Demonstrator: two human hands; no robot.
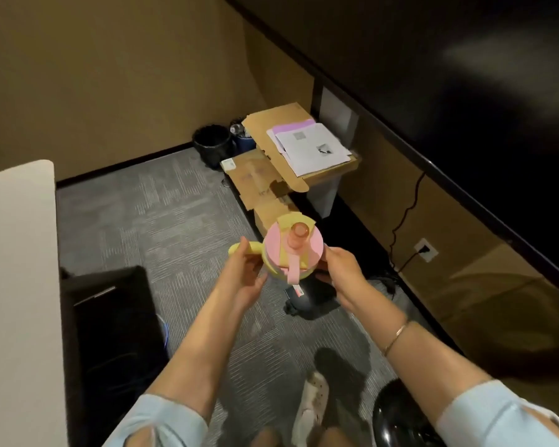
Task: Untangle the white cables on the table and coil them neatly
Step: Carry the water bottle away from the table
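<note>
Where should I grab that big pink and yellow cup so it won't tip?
Grab the yellow handle that sticks out on the left side of the pink and yellow tumbler, coming from the left. It gives your fingers a loop to wrap. Steady the round body from the right, as the right hand does; the left hand is at the handle.

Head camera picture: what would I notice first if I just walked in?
Probably the pink and yellow cup, held up mid-picture between the left hand and right hand. Behind it, cardboard boxes topped with papers stand by the wall. No white cables show.
</note>
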